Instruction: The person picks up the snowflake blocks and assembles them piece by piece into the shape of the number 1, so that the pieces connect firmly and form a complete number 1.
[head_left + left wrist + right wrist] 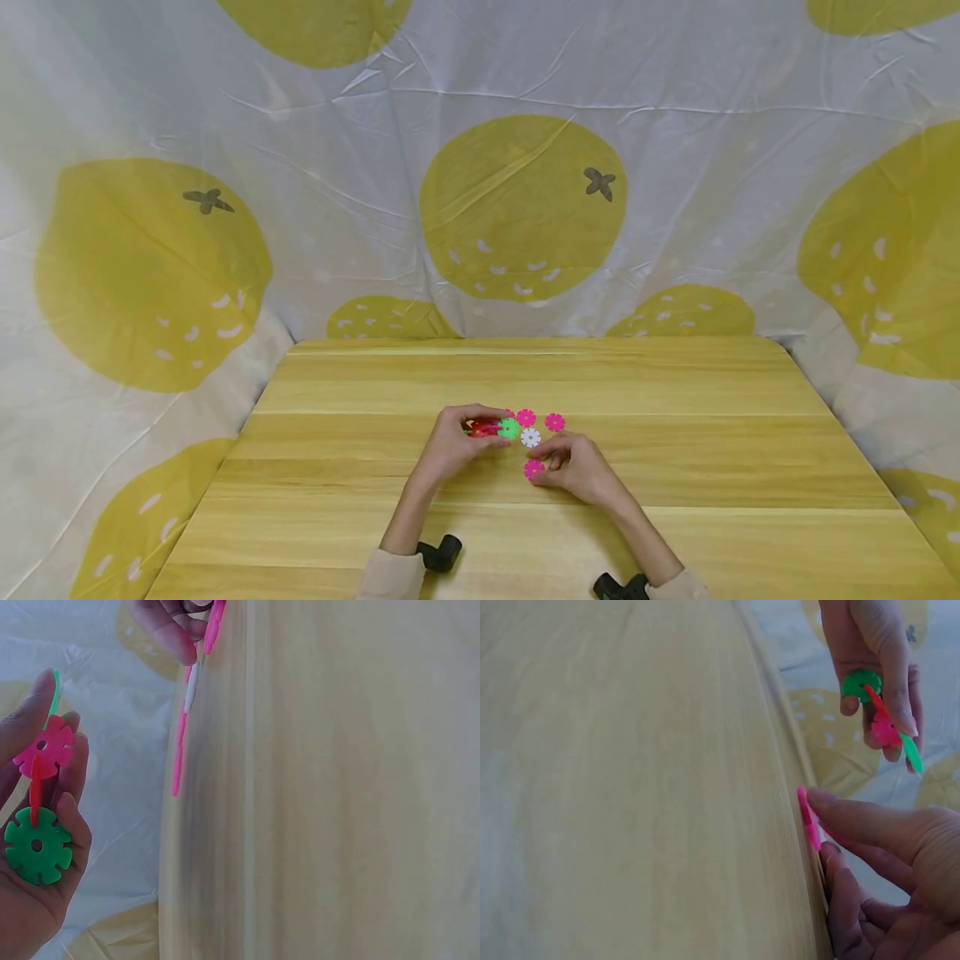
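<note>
Sitting inside the left grip (453,437) — thumb (26,716) alongside — are linked discs (54,755).

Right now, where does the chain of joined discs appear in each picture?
Head: the chain is at lower middle.
Left wrist: the chain is at far left, around mid-height.
Right wrist: the chain is at upper right.
Shared landmark: the left hand, which holds the chain in all three views.
</note>
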{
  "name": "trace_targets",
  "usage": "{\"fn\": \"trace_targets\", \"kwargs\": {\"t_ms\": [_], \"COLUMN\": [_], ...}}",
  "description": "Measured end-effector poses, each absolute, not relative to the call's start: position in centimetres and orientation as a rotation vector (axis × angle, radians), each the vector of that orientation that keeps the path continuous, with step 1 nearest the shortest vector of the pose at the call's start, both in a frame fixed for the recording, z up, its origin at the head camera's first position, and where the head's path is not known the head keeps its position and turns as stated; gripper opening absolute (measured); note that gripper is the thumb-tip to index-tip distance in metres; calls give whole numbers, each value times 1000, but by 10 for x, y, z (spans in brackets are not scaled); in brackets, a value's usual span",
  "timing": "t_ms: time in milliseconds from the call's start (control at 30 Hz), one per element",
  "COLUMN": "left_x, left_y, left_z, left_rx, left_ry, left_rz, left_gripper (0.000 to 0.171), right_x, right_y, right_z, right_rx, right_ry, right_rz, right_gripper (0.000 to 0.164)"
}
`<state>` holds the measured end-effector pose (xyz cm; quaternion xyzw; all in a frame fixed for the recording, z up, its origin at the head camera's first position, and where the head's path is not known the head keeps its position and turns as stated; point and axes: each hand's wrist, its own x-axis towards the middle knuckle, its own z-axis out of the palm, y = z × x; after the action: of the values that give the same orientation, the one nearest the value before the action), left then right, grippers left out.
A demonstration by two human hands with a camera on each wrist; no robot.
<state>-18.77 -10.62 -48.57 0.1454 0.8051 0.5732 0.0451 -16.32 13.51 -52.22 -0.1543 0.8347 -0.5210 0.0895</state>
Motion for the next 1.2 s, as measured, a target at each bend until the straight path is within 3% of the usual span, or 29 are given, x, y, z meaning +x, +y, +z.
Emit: {"fn": "trace_targets", "kwargs": {"t_ms": [900,1200], "left_x": [-187,-187], "left_y": [-104,-103], "left_z": [-487,-489], "left_rx": [488,496], "left_ry": [2434,2435], "left_rz": [1725,1718], "left_gripper": [29,28], "right_x": [-164,-168], "right_y": [134,140], "right_z": [-520,-520], "right_rx": [-528,-385], "right_ry": [2556,2244], "right_rz": [-1473,-1754], "right_gripper": [14,23]}}
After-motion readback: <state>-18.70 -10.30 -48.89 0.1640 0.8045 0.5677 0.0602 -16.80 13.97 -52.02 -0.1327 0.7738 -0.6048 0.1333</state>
